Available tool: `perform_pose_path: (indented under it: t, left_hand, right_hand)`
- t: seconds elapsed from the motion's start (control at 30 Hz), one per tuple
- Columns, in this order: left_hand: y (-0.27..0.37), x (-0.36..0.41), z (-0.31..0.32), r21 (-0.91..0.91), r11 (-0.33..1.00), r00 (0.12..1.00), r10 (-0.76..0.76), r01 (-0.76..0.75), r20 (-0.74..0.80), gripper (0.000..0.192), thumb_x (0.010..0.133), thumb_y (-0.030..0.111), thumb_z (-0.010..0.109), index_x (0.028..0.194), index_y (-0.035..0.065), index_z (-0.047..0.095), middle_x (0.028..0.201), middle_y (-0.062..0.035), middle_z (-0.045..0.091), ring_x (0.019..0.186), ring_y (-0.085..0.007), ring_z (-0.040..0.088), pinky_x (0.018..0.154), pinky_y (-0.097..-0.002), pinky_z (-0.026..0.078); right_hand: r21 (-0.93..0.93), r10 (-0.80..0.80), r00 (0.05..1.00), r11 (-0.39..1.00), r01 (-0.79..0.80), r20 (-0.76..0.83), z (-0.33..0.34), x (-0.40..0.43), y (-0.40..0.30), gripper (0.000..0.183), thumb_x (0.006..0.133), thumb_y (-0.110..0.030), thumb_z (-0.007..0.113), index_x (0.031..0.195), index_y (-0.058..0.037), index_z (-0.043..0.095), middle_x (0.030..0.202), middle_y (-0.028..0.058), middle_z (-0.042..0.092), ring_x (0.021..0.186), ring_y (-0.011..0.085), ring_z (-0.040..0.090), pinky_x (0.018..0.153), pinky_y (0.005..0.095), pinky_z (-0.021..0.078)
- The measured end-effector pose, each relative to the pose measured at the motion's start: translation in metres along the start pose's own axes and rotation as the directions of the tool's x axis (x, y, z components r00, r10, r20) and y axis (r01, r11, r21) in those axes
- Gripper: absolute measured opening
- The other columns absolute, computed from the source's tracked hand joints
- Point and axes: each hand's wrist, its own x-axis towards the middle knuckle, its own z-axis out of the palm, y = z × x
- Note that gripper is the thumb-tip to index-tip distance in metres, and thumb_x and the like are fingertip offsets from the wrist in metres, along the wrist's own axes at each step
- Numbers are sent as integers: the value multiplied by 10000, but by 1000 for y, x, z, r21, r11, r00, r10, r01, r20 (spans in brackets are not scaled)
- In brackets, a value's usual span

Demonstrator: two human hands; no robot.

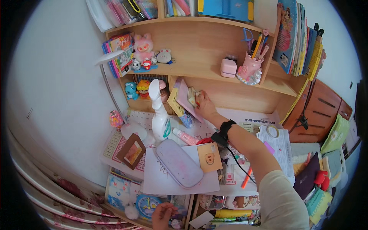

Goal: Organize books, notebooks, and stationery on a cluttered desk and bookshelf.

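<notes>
My right hand (205,105) reaches into the desk's lower shelf and grips a small pale booklet or card (191,97). It presses this against a leaning pink book (187,99), beside a yellow-and-blue book (178,107). A black strap with a cable circles my right wrist. Low in the view, my left hand (164,215) hovers over an open drawer (188,207), fingers curled; nothing shows between them. Near it in the drawer lie a blue toy clock (148,205) and a white pompom (131,212). A lavender pencil case (179,163) rests on white paper (152,184) on the desktop.
A white spray bottle (161,120) stands left of the leaning books, near a desk lamp (133,130) and a brown picture frame (131,151). A pink tube (185,136) lies behind the pencil case. The second open drawer (201,220) holds pouches and stationery. Papers (277,149) lie right.
</notes>
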Motion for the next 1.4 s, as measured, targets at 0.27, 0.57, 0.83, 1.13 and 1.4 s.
perform_pose_path:
  t: [0.27,0.57,0.83,1.13,1.4]
  left_hand:
    - [15,0,-2,17,996,997,-82,82,-5,150,954,139,530,1073,54,565,804,-9,587,664,-69,520,557,-196,405]
    - [17,-5,1,49,998,1000,-26,26,7,164,953,133,528,1092,52,562,854,-18,593,733,-86,556,629,-209,459]
    - [-2,-22,-16,165,986,995,0,-17,99,267,975,229,491,1121,10,537,952,-67,622,848,-159,608,727,-277,506]
    - [83,-19,90,-173,931,915,352,-321,199,515,883,59,593,1345,0,373,1279,-132,502,1170,-245,492,999,-381,384]
    - [43,-10,30,-480,872,986,16,-95,-165,333,889,112,580,1192,8,487,1114,-79,603,987,-152,593,855,-299,475]
  right_hand:
    - [-12,-33,917,999,41,398,-46,-30,-116,277,837,-239,584,833,28,655,899,243,646,836,359,646,732,431,528]
    - [182,112,978,973,-144,178,-11,-4,-78,373,800,-308,609,765,60,659,713,264,625,683,385,644,647,445,533]
    - [540,70,965,817,-200,252,-187,-114,-87,323,818,-233,601,792,88,618,570,103,553,543,124,538,502,314,433]
    - [331,-294,956,902,278,-1,-233,-283,-159,311,780,-257,694,970,-16,643,810,187,637,597,291,629,519,371,513]
    - [787,-734,677,448,424,53,-205,-312,-177,426,784,-51,650,1195,0,552,1244,192,542,1182,335,516,963,399,429]
